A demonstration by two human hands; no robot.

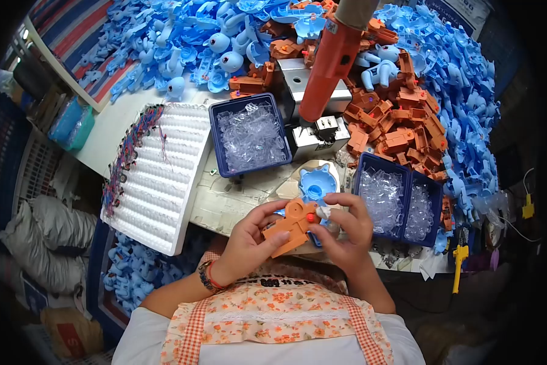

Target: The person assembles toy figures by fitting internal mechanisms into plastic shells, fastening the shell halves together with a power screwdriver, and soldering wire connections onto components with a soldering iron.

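Note:
My left hand (pixel 252 236) grips an orange plastic housing (pixel 293 228), thumb on its near face and fingers behind. The housing has a round recess at its top and a small red knob on its right side. My right hand (pixel 349 234) closes on that right side, thumb and fingertips right at the red knob. White wrapping covers one of its fingertips. Just behind the housing, a light-blue molded shell (pixel 318 182) rests on a pale fixture, partly hidden by my hands.
Blue bins of clear plastic pieces stand left (pixel 216 137) and right (pixel 405 204). A red press tool (pixel 328 73) hangs over metal blocks. Orange housings (pixel 401 125) and blue shells (pixel 176 45) are heaped behind. A white ribbed tray (pixel 164 176) holds wired parts.

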